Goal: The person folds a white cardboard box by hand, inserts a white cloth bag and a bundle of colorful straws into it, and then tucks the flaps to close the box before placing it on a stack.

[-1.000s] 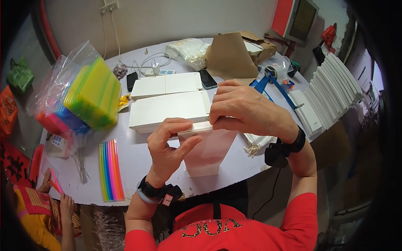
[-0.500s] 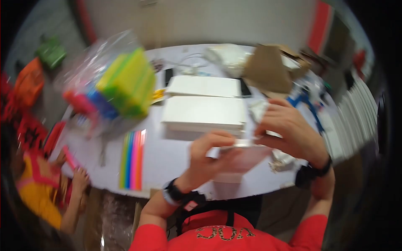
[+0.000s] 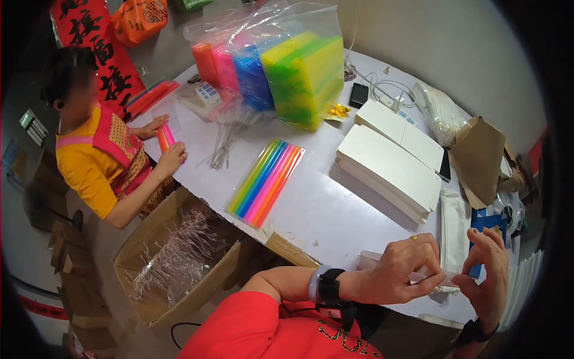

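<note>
Take the pale, plain wall (image 3: 418, 42) as the rear limit of your workspace. In front of it spreads the white, curved-edge surface (image 3: 335, 233), with a co-worker in yellow (image 3: 89, 173) at its left end. The large clear plastic bag of yellow-green, blue, pink and red packs (image 3: 305, 72) stands toward the rear. Below the near edge sits a brown cardboard carton (image 3: 149, 233) with crinkled strands inside. Two adjoining rows of flat-topped white paperboard boxes (image 3: 388, 170) lie in front of the right half of the wall; the flat row of rainbow-coloured plastic strips (image 3: 266, 182) lies left of them. The folded white cloth bundle (image 3: 455, 230) lies just beyond your hands.

The partly hidden white paperboard piece (image 3: 369, 259) is at the near edge, behind your left hand (image 3: 441, 277). It shows left of the knuckles, so the left is the nearer hand; its long axis cannot be read. Left thumb and forefinger converge at their tips; right hand (image 3: 468, 266) has fingers raised and curved, thumb toward the left. Whether either grips anything cannot be told.
</note>
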`<move>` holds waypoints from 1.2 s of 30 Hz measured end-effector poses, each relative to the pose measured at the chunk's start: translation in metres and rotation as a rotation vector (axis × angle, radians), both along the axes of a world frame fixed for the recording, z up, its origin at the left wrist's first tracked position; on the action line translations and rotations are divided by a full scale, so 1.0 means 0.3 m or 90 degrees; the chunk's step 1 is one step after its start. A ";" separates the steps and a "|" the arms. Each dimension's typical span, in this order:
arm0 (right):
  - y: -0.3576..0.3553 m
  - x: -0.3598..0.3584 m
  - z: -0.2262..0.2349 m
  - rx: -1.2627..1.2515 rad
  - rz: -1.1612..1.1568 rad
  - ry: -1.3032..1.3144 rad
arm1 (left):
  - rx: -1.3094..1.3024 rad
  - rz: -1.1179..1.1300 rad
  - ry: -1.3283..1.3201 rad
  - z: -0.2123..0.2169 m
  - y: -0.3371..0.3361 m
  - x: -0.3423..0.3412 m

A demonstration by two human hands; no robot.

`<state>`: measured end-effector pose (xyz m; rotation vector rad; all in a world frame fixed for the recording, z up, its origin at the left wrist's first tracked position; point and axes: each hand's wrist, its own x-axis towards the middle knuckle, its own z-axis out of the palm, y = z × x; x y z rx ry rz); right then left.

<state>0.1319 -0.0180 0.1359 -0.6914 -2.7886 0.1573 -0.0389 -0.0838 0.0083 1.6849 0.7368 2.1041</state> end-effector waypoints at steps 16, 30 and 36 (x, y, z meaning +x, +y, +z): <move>-0.046 0.021 -0.130 0.267 0.039 0.236 | -0.012 0.090 -0.026 -0.042 0.042 0.036; -0.073 0.018 -0.211 0.106 0.024 0.193 | -0.038 0.120 0.026 0.025 -0.003 0.036; -0.050 0.017 -0.214 0.043 0.053 0.220 | -0.019 0.124 0.108 -0.008 0.026 -0.010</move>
